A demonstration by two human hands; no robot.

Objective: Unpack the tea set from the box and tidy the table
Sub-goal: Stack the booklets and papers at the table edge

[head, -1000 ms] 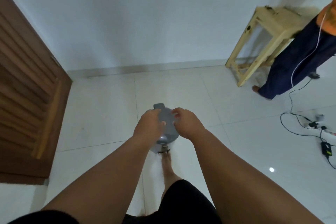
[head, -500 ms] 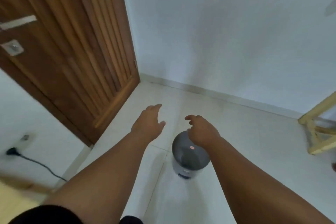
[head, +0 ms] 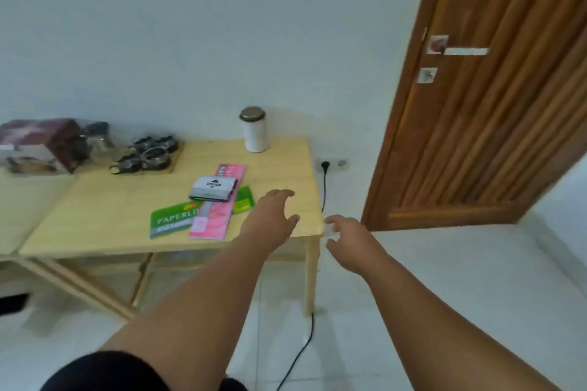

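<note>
I can read "PAPERLI", cut off, on the green pack [head: 174, 218] near the surface's front edge. The pink pack [head: 219, 206] shows "PA"; its remaining print is too blurred.

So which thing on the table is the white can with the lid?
Find the pale wooden table against the wall. At its far right corner, near the door, stands the white canister. It is the only tall, upright thing there, capped by a dark rounded lid.

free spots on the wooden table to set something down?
Bare wood on the near-left of the table, between the green Paperline pack and the left edge. Another strip at the back, between the tea cups and the white canister. The middle is crowded with packets; the far left with the box. Both hands are empty.
</note>
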